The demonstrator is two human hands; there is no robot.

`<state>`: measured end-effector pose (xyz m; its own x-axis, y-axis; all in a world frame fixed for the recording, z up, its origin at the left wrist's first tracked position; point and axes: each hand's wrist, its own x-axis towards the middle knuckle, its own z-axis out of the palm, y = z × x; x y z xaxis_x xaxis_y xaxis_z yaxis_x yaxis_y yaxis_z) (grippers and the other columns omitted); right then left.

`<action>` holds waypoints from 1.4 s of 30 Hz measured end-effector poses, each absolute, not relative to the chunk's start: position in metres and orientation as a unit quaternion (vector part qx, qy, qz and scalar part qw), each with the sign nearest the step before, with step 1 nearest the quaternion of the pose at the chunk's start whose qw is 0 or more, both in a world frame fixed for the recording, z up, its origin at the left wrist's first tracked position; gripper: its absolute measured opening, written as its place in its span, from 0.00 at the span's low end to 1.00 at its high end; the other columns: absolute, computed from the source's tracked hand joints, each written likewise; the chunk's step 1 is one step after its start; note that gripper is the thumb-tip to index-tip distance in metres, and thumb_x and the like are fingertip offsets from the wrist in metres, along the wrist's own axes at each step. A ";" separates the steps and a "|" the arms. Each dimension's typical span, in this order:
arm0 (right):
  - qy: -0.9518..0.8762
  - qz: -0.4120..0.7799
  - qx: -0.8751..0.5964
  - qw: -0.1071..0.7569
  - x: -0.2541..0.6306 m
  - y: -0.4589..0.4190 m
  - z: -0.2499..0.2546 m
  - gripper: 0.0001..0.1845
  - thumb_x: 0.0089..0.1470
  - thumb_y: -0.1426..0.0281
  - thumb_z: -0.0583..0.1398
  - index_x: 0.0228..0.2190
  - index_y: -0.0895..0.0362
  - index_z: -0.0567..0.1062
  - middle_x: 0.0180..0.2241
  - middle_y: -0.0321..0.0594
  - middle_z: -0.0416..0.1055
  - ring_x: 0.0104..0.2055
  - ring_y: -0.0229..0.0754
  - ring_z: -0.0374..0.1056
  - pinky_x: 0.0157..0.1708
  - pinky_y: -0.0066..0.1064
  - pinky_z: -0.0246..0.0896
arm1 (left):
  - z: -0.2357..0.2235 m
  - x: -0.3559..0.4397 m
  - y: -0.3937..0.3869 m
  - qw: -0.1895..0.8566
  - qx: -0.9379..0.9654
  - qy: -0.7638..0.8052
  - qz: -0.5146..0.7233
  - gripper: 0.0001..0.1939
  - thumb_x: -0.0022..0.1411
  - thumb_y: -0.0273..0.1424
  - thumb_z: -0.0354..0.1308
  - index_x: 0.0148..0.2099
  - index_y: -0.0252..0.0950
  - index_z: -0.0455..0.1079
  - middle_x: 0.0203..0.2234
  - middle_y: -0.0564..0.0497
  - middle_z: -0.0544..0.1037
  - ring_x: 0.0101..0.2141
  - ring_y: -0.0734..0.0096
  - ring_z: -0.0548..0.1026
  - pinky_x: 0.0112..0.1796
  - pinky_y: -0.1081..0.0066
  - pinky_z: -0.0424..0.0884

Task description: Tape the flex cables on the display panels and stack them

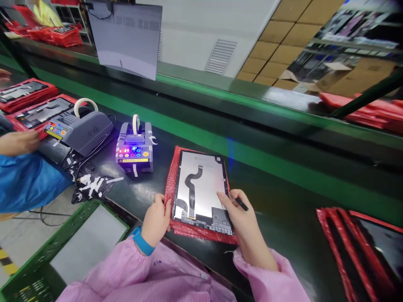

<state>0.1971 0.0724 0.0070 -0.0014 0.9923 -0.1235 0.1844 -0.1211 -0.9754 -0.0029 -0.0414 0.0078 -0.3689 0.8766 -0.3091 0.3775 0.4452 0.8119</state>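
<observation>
A silver tablet panel [201, 176] with a black flex cable lies on a red bubble-wrap bag [171, 176] on the dark bench in front of me. My left hand [156, 221] rests at the panel's lower left corner, fingers curled over the edge of the bag. My right hand [244, 224] sits on the panel's lower right side and pinches a thin black tool [242, 204], with its index finger stretched onto the silver surface. Both arms wear pink sleeves; a blue band circles my left wrist.
A purple-lit tape dispenser [134, 147] stands left of the panel, with a grey dispenser [80, 128] beyond it. A co-worker's hand [17, 141] and blue sleeve are at far left, by red-wrapped panels [34, 110]. A green crate [67, 245] sits below the bench. More red bags [362, 243] lie right.
</observation>
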 end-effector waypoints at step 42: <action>-0.452 0.404 -0.627 0.488 0.308 0.108 -0.024 0.30 0.42 0.46 0.74 0.27 0.55 0.68 0.22 0.34 0.75 0.17 0.31 0.62 0.14 0.23 0.53 | 0.017 -0.115 -0.038 0.444 0.194 0.650 0.585 0.23 0.60 0.47 0.67 0.46 0.31 0.76 0.38 0.39 0.86 0.33 0.59 0.84 0.30 0.68 0.80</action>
